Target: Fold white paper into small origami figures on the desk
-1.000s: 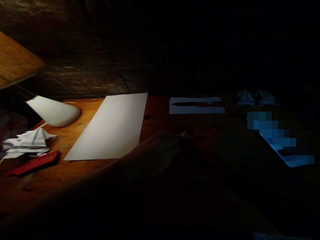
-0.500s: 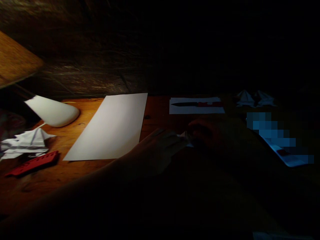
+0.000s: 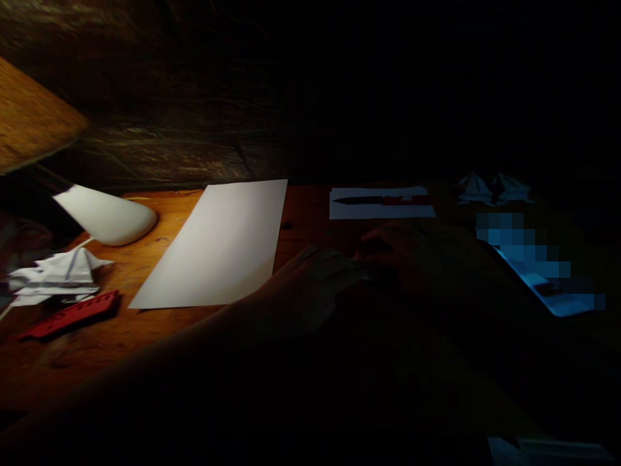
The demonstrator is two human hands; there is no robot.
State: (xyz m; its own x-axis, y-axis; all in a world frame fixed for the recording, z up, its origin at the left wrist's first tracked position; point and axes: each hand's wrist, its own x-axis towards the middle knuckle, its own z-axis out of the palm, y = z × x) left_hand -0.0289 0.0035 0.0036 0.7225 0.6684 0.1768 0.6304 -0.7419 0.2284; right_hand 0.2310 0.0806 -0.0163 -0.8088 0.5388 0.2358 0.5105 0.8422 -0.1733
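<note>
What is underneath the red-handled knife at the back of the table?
The knife rests on white paper, whose offset edge suggests more than one sheet. Whatever is on the paper directly beneath the knife is covered, as is the tabletop below.

Your left hand (image 3: 313,281) has bare table (image 3: 308,210) ahead, between large sheet (image 3: 218,243) and knife (image 3: 381,200); a phone (image 3: 557,301) obstructs rightward of your right hand (image 3: 395,249).

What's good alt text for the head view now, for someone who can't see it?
A person's left hand and right hand are close together in deep shadow over a wooden table, a small pale piece between them, grips too dark to judge. A white sheet lies to their left; beyond them, a red-handled knife rests on paper.
</note>
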